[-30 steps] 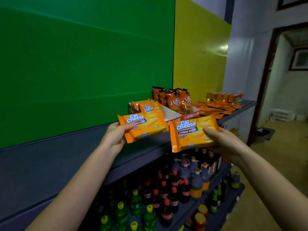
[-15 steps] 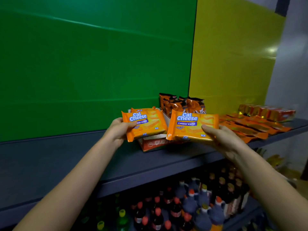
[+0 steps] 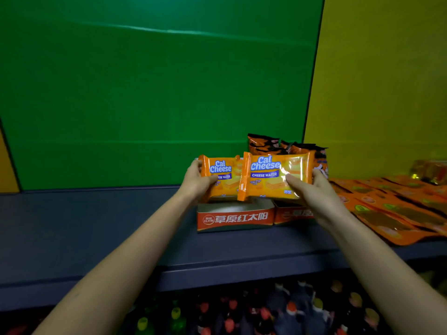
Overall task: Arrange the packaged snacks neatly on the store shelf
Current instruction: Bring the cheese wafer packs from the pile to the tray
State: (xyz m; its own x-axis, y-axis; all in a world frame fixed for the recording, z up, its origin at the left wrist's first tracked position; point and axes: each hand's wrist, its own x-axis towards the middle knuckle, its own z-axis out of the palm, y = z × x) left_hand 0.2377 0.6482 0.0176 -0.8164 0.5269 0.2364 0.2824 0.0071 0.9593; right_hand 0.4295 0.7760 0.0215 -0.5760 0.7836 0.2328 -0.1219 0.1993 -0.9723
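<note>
My left hand [image 3: 196, 181] grips an orange Cal Cheese wafer pack [image 3: 221, 176] by its left edge. My right hand [image 3: 312, 189] grips a second Cal Cheese wafer pack [image 3: 271, 176] by its right side. The right pack overlaps the left one's right edge. Both packs are held upright just above an open red and white display box [image 3: 233, 218] on the dark blue shelf [image 3: 96, 226].
A second red box [image 3: 290, 213] stands right of the first, with dark orange snack bags [image 3: 266, 142] upright behind. Flat orange packets [image 3: 391, 206] cover the shelf to the right. Bottles [image 3: 290, 313] fill the shelf below. Green and yellow panels back the shelf.
Both hands have brought the two wafer packs closer together until they overlap, and carried them over the red box. The view has shifted to face the shelf squarely.
</note>
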